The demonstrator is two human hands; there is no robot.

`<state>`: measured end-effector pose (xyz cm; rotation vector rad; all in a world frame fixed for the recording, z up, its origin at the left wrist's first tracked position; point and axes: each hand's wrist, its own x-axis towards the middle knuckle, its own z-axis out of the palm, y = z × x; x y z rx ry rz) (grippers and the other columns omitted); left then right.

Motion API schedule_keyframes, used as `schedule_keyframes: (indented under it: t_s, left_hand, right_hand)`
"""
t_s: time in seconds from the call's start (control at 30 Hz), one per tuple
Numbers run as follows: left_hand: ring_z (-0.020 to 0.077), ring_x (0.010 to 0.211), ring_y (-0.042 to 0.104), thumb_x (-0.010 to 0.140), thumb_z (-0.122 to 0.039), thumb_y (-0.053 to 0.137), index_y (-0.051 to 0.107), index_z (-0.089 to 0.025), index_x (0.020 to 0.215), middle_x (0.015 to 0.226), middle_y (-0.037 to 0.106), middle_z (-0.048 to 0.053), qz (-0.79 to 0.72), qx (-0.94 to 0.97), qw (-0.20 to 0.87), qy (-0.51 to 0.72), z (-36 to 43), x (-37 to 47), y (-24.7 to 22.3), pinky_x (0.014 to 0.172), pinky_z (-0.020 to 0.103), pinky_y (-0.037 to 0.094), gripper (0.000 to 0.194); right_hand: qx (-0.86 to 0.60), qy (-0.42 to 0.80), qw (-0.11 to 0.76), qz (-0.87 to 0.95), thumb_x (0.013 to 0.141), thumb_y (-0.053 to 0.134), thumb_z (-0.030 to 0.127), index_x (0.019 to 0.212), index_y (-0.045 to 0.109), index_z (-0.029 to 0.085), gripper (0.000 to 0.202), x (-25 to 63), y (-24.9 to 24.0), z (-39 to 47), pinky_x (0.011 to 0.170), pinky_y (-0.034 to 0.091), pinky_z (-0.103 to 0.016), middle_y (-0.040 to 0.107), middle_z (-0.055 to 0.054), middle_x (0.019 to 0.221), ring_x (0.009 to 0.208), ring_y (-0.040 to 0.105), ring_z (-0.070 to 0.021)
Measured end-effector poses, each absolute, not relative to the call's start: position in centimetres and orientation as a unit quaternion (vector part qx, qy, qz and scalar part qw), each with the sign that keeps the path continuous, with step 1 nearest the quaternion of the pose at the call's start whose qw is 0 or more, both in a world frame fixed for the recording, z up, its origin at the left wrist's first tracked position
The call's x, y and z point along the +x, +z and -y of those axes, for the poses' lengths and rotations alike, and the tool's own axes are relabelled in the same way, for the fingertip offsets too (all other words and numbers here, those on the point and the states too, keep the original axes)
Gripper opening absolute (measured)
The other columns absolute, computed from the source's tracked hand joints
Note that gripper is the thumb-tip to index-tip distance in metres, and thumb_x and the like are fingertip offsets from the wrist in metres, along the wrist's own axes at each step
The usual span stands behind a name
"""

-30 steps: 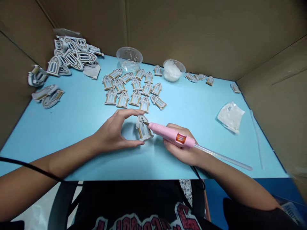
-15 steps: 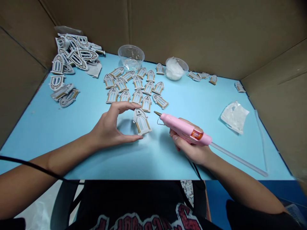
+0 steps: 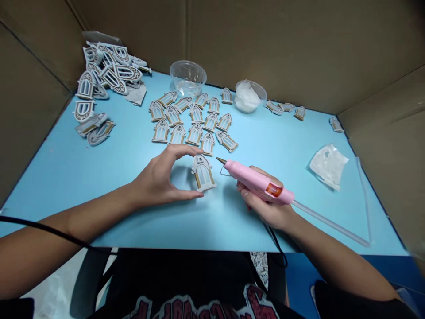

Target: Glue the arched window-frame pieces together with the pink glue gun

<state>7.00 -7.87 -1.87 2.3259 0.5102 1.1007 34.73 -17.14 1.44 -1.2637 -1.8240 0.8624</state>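
Note:
Between thumb and fingers, my left hand (image 3: pixel 162 177) holds a small white arched window piece (image 3: pixel 203 173) with gold sides, by its top and bottom edges, above the blue table. My right hand (image 3: pixel 264 201) is wrapped round a pink glue gun (image 3: pixel 255 179). Its metal tip points up and left, a short way to the right of the held piece and not touching it. A clear glue stick (image 3: pixel 328 221) sticks out of the gun's back end. Similar small window pieces (image 3: pixel 195 114) lie in rough rows just beyond my left hand.
Larger arched pieces (image 3: pixel 113 79) are heaped at the back left. Two clear tubs stand at the back, one (image 3: pixel 187 79) nearly see-through, one (image 3: pixel 246 97) with white material. A crumpled white sheet (image 3: pixel 328 166) lies at the right. Cardboard walls (image 3: pixel 282 48) surround the blue table (image 3: pixel 212 226).
The view has shifted slightly, so most things appear a little further right. Both hands keep their holds, and the held piece looks slightly closer to the glue gun's tip.

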Motion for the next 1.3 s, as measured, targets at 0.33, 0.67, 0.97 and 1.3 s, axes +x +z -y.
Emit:
schedule_keyframes:
  t_s: [0.33, 0.67, 0.97, 1.3]
  left_hand:
    - [0.0289, 0.132, 0.068, 0.08, -0.036, 0.094, 0.047, -0.024, 0.143, 0.14, 0.068, 0.015, -0.174, 0.866, 0.266, 0.387, 8.3, 7.1, -1.5, 0.111, 0.043, 0.059, 0.08]
    - [0.0296, 0.132, 0.069, 0.078, -0.035, 0.096, 0.048, -0.025, 0.142, 0.142, 0.068, 0.017, -0.165, 0.869, 0.272, 0.38, 8.7, 7.3, -1.6, 0.109, 0.043, 0.06, 0.081]
    - [0.0294, 0.133, 0.068, 0.079, -0.036, 0.095, 0.048, -0.025, 0.142, 0.142, 0.068, 0.016, -0.179, 0.868, 0.272, 0.375, 8.8, 7.4, -1.6, 0.11, 0.043, 0.058, 0.08]
    - [0.0299, 0.132, 0.068, 0.078, -0.037, 0.096, 0.048, -0.026, 0.142, 0.141, 0.068, 0.016, -0.179, 0.864, 0.277, 0.38, 8.9, 7.4, -1.7, 0.109, 0.043, 0.059, 0.08]
  right_hand:
    - [-0.407, 0.289, 0.351, 0.792, 0.085, 0.057, 0.008, 0.08, 0.05, 0.024, 0.018, 34.3, 1.1, 17.1, 0.058, 0.04, -0.029, 0.05, 0.003, 0.07, 0.063, 0.052, -0.0138]
    - [-0.426, 0.279, 0.306, 0.805, 0.079, 0.054, 0.011, 0.074, 0.035, 0.026, 0.025, 34.2, 1.1, 17.3, 0.055, 0.034, -0.029, 0.042, 0.004, 0.067, 0.059, 0.043, -0.0137]
    - [-0.44, 0.276, 0.291, 0.804, 0.079, 0.053, 0.011, 0.074, 0.035, 0.025, 0.024, 34.3, 1.4, 17.5, 0.055, 0.034, -0.028, 0.04, 0.005, 0.067, 0.059, 0.043, -0.0127]
    - [-0.45, 0.274, 0.303, 0.794, 0.076, 0.055, 0.01, 0.072, 0.031, 0.026, 0.029, 34.3, 1.1, 17.7, 0.053, 0.031, -0.027, 0.039, 0.005, 0.069, 0.058, 0.041, -0.0112]
